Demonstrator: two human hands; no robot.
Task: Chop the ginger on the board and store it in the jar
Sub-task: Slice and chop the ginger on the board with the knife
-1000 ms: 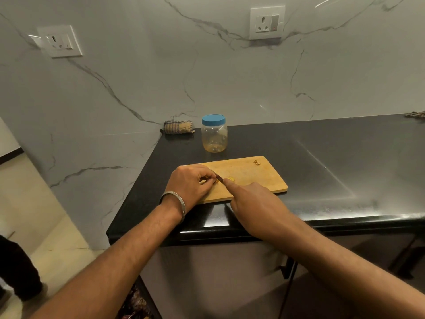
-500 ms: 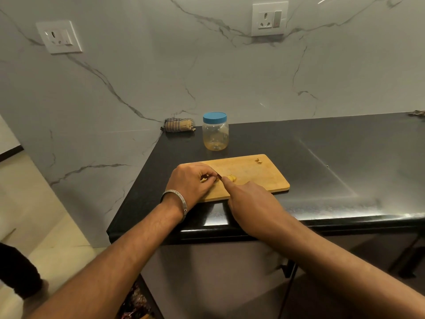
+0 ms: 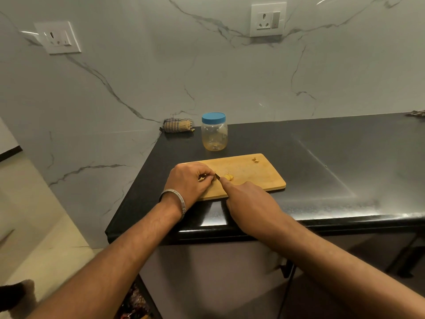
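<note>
Stretching across the frame is the black granite counter (image 3: 333, 157), glossy, backed by a marble-veined wall (image 3: 207, 77) with two socket plates, one (image 3: 57, 37) at the left and one (image 3: 268, 19) up top. On the counter's near left part lies the wooden chopping board (image 3: 257, 176), its long side running along the counter edge. Both forearms reach in from below. The left hand (image 3: 187, 180), steel bangle (image 3: 177, 200) on the wrist, rests on the board's left end with fingers curled down, pinching a yellow piece of ginger (image 3: 202, 178) that barely peeks out beneath them. The right hand (image 3: 247, 199) is clenched around a knife (image 3: 217, 176), forefinger stretched along the top; only a short dark bit of blade shows, right beside the left fingertips. Just right of the blade, cut ginger slices (image 3: 228, 177) sit in a little heap on the board. Beyond the board stands the clear jar (image 3: 214, 134), blue lid (image 3: 213, 117) on. A folded checked cloth (image 3: 178, 125) lies against the wall, left of the jar. Smallest of all: some ginger scraps (image 3: 255, 160) at the board's far right corner.
</note>
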